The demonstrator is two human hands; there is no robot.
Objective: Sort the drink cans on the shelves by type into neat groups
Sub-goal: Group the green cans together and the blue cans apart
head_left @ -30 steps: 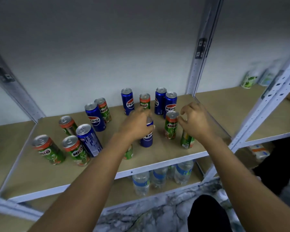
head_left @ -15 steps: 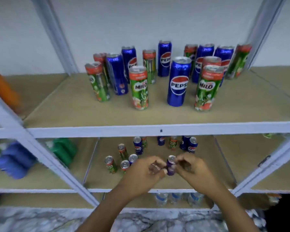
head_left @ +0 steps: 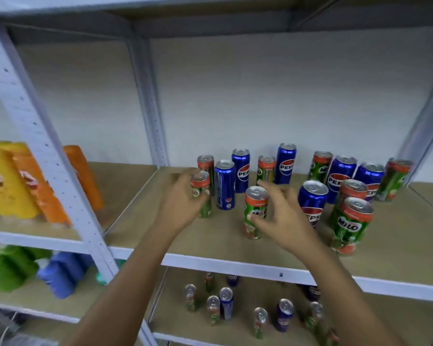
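Head view puts your sorting at an early stage, as far as it shows: on the upper shelf (head_left: pixel 210 248) in the middle of the frame, green Milo cans and blue Pepsi cans stand mixed, with no clear group of either kind. The lower shelf (head_left: pixel 235 338) at the bottom of the frame looks just as mixed, so nearly all the grouping seems left to do.

Your left hand (head_left: pixel 178 208) has its fingers curled round a Milo can (head_left: pixel 201 193) at the left end of the cluster, just beside a Pepsi can (head_left: pixel 224 184). Your right hand (head_left: pixel 283 216) is spread around a second Milo can (head_left: pixel 255 212) at centre, thumb against its side; whether it grips yet you cannot tell.

The cans are slim and tall, all upright, with silver tops; the Milo ones carry an orange band under the rim.
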